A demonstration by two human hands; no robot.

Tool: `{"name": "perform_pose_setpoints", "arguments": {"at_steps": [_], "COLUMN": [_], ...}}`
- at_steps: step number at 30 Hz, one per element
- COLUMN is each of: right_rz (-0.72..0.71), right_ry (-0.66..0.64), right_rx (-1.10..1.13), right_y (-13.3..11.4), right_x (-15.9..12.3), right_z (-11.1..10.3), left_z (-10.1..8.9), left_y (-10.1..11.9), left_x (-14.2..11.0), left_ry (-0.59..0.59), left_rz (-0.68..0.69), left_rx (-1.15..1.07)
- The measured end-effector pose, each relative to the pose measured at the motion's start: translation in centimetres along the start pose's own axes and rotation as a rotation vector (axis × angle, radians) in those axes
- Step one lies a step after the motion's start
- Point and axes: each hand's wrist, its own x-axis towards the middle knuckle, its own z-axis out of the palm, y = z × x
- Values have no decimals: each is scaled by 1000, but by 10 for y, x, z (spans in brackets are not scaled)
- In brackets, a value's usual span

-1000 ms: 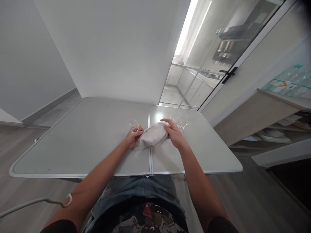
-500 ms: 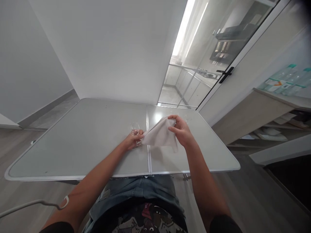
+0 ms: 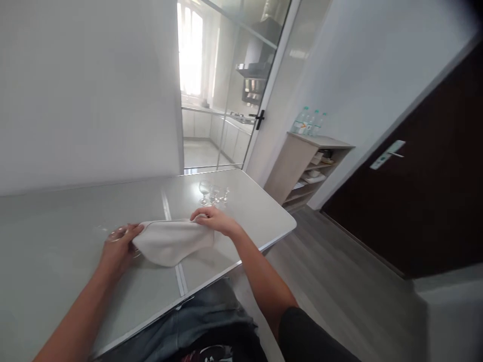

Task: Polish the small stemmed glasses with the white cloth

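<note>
White cloth (image 3: 171, 247), one piece, held in both hands over the counter (image 3: 53, 236)

We record it across the counter's metal seam (image 3: 181, 280), sagging below its drawn upper edge. At its nine o'clock end, our left hand (image 3: 119, 244): fingers pinching the cloth and closed about a clear glass (image 3: 107, 233), partly hidden. At two o'clock, our right hand (image 3: 214, 221): fingers pinching the upper edge. Near, at one o'clock: several stemmed glasses (image 3: 215, 193) on the counter. Well apart, between one and two: bottles (image 3: 310, 123).
</note>
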Motion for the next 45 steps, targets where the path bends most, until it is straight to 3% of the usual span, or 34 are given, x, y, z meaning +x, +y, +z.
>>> {"name": "perform_pose_setpoints", "arguments": {"at_steps": [3, 7, 9, 11, 13, 17, 21, 23, 28, 31, 35, 39, 42, 45], "right_rz": [-11, 17, -132, -241, -221, 95, 167, 139, -22, -141, -253, -414, -501, -432], "right_ry": [-104, 107, 278, 366, 411, 618, 781, 688, 202, -6, -221, -360, -397, -316], "right_rx": [-142, -280, -474, -560, -489, -103, 68, 78, 118, 154, 79, -37, -129, -45], "right_y": [8, 21, 20, 15, 11, 13, 15, 9, -3, 4, 27, 46, 46, 37], "right_x": [-2, 8, 11, 13, 16, 30, 38, 38, 34, 31, 25, 17, 14, 11], "right_z": [4, 8, 8, 6, 6, 9, 21, 32, 69, 80, 76, 62, 54, 56], "left_z": [5, 2, -3, -6, -6, -1, 0, -1, -2, -4, -6, 0, 4, 3], "left_y": [5, 0, -3, -5, -6, -6, -8, -9, -10, -8, -3, 5, 9, 8], "left_x": [-11, -7, -4, -5, -8, -17, -19, -18, -22, -27, -31, -34, -36, -35], "left_ry": [-6, -14, 23, 31, -48, -242, -239, -212, -154, -229, -428, -619, -638, -603], "left_rz": [18, 83, 180, 295, 359, 428, 597, 658, 705, 729, 742, 612, 464, 461], "left_rx": [-25, 97, 278, 395, 458, 578, 710, 783, 926, 958, 963, 848, 760, 731]}}
